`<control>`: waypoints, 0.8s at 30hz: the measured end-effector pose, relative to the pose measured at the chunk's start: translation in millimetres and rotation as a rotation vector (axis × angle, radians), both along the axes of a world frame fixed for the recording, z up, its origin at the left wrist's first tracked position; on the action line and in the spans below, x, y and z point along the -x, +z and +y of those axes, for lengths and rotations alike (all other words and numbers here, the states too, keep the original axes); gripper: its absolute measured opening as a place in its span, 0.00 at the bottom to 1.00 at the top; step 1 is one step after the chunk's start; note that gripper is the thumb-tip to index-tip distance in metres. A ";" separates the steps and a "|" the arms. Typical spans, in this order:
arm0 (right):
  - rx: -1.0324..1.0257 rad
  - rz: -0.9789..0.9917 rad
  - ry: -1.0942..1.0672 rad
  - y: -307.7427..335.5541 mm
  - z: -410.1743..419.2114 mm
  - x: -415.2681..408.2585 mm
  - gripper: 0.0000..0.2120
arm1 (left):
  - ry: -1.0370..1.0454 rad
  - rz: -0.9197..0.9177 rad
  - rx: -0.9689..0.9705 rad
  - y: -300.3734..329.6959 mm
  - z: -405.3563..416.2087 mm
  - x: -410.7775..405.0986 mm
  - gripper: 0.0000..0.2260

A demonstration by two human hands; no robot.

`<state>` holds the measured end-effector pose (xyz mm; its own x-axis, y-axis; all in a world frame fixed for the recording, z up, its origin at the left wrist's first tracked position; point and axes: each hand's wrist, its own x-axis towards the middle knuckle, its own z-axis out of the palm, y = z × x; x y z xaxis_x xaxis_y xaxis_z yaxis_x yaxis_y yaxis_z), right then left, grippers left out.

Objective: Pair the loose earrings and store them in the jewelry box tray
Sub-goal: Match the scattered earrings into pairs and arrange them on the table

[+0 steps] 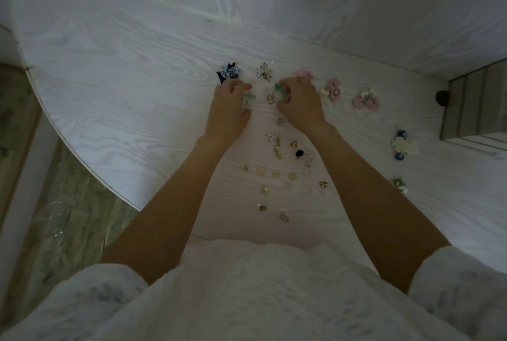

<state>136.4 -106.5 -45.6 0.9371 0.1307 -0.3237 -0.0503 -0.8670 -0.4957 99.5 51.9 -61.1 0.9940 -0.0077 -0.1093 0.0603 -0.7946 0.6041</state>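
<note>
Earrings of pale green translucent stone [249,97], two alike: held one to a hand, low over the far part of the white wood-grain table [109,80]. Pinched one at the curled fingertips of the left hand [227,104]. Gripped the other green earring [278,88] under the bent fingers of the right hand [300,104], or so judged through dim light and blur. Hovered near each other but apart, just in front of the row of matched pairs: blue-and-black cluster pair [230,71], white-and-gold hook pair [264,70], pink flower pair [304,74] partly behind the right knuckles, then two pink looped pairs [333,91] further right.

Looked like the matching step, with storing not yet begun. Called for checking shape and colour side by side before letting go. Was best finished by setting both down touching, in a free spot of the row, hooks turned the same way. Needed a light release, so as not to nudge the small gold piece [271,98] lying between the hands or the hook pair just beyond.

Left many small gold studs [274,173] scattered unsorted between the forearms. Stood well apart at the right edge: grey slatted jewelry box tray [477,110] with a dark round knob [441,97]; could not tell what lay inside.
</note>
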 end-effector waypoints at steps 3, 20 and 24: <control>-0.019 0.004 -0.016 -1.8 9.7 6.1 0.20 | 0.044 0.042 -0.066 -1.7 -2.1 2.3 0.20; -0.056 -0.031 -0.080 -11.0 22.9 19.7 0.16 | -0.186 0.051 0.123 2.8 -10.4 -11.4 0.26; -0.191 -0.116 -0.103 -2.4 10.6 31.2 0.16 | -0.178 0.007 0.179 7.7 1.6 1.1 0.29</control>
<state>105.2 -95.9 -48.0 0.9782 0.0807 -0.1916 -0.0670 -0.7501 -0.6579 98.4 53.6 -53.4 0.9743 -0.2029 -0.0977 -0.0663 -0.6731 0.7365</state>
